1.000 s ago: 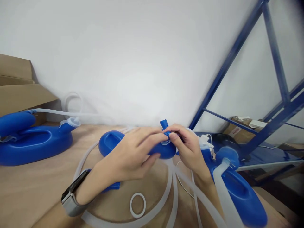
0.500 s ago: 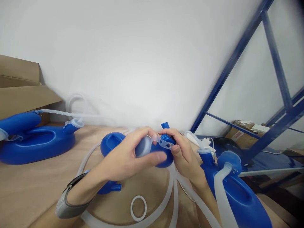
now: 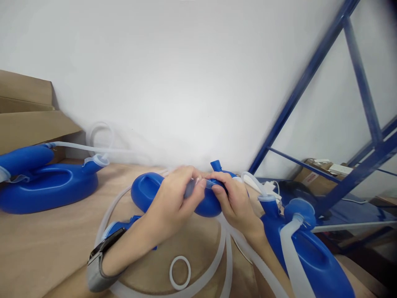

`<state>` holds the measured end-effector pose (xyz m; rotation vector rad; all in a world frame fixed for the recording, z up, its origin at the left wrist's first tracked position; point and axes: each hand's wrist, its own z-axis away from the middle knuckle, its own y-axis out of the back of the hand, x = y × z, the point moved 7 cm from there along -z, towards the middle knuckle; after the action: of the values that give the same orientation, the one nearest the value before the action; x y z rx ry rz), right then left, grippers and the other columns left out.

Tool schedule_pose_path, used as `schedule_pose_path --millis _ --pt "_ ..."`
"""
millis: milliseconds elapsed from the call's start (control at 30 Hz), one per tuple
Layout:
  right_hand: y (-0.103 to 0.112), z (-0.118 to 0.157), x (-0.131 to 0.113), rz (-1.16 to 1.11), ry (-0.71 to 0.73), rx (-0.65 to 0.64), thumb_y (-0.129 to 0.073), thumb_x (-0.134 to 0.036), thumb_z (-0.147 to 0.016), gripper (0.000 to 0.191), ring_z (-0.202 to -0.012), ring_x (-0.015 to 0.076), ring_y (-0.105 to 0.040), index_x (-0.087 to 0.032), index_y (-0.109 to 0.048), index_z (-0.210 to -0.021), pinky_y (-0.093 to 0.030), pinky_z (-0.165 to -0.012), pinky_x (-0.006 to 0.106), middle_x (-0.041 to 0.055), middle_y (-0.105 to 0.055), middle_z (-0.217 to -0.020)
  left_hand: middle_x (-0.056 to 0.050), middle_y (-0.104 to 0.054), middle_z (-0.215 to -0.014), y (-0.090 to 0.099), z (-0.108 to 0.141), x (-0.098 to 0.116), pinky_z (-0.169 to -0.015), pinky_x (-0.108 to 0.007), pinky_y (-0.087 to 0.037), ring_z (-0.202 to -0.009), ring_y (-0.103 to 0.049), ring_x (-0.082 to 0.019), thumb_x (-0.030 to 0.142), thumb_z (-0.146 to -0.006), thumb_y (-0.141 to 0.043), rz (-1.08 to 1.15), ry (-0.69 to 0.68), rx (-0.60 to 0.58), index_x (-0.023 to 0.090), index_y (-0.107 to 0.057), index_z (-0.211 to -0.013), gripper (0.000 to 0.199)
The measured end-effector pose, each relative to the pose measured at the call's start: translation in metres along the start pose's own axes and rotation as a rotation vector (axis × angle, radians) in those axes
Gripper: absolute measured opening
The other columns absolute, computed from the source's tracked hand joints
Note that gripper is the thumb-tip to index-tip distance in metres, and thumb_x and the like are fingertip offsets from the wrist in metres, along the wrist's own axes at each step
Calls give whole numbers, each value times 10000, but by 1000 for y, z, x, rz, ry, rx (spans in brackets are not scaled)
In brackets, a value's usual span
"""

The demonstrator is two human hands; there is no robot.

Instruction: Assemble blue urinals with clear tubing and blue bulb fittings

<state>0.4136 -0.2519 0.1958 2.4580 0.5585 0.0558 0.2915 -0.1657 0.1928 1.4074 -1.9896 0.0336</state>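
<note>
My left hand (image 3: 176,190) is closed at a translucent plastic strap (image 3: 209,184), its thumb bent against the fingers. My right hand (image 3: 232,198) pinches the strap's other end, thumb and fingertips together. Below both hands lies a blue plastic bottle (image 3: 145,190) with a recessed handle; its neck and the pale lid near my left palm are mostly hidden by my fingers. Behind my right hand a small blue spout (image 3: 216,165) sticks up. Under my left forearm sits another blue part (image 3: 119,227), partly covered.
Blue bottles (image 3: 52,194) with tubes lie at left beside a cardboard box (image 3: 31,128). Another blue bottle (image 3: 322,265) stands at right, near a blue metal rack (image 3: 297,82). A white ring (image 3: 171,273) and translucent hoses (image 3: 228,265) lie on the brown surface.
My left thumb has bent inward and closed on the strap. My right fingers cover more of its end. The pale lid, visible before, is now largely hidden.
</note>
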Motion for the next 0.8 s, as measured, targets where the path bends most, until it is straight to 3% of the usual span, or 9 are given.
schedule_pose_path --millis 67,100,300,400,467,600,700,800 --pt "0 0 -2 15 22 13 -475 -290 -1104 183 -974 197 -779 -270 -622 -1211 -623 -855 309 43 -801 -1116 -7 -717 -821 -1 1 -1 -694 -295 -525 -723 -659 -159 271 -1027 -515 -67 -14 28 222 -568 -863 178" --pt "0 0 -3 23 30 20 -483 -285 -1101 173 -966 195 -782 -268 -617 -1210 -625 -846 308 43 -804 -1108 -5 -704 -807 -1 2 -1 -663 -286 -509 -706 -647 -155 255 -1023 -520 -100 -37 44 221 -561 -858 173" --pt "2 0 -12 130 101 66 -526 -283 -1083 120 -799 187 -786 -270 -597 -1179 -617 -694 297 33 -811 -981 -16 -686 -825 -6 10 3 -785 -317 -558 -760 -661 -168 180 -1034 -495 -233 -211 155 220 -543 -866 180" --pt "6 3 -16 192 146 164 -572 -270 -1055 45 -627 175 -732 -286 -567 -1097 -564 -571 294 1 -774 -820 -6 -671 -801 -9 14 4 -834 -336 -563 -749 -653 -169 176 -1045 -487 -283 -224 193 227 -529 -847 209" --pt "7 5 -16 207 165 212 -598 -261 -1035 97 -516 159 -659 -291 -519 -989 -499 -494 283 -33 -703 -691 -14 -673 -802 -10 14 5 -770 -320 -548 -751 -657 -174 189 -1048 -491 -288 -199 199 229 -523 -829 225" --pt "4 3 -18 202 181 183 -588 -227 -1003 272 -405 114 -506 -286 -402 -813 -372 -422 255 -76 -553 -552 -12 -693 -788 -6 12 8 -689 -302 -502 -748 -668 -174 196 -1024 -531 -210 -130 180 224 -533 -782 244" --pt "7 3 -28 262 230 240 -613 -217 -970 242 -421 118 -502 -292 -416 -853 -373 -443 264 -77 -606 -580 10 -715 -774 0 8 4 -679 -285 -487 -730 -672 -158 175 -956 -597 -87 -27 135 216 -559 -743 220" --pt "5 2 -37 307 269 219 -614 -194 -965 251 -462 121 -554 -292 -417 -844 -388 -464 269 -63 -663 -625 24 -722 -750 1 6 -2 -674 -265 -485 -745 -686 -153 165 -898 -628 63 70 77 208 -571 -689 221"
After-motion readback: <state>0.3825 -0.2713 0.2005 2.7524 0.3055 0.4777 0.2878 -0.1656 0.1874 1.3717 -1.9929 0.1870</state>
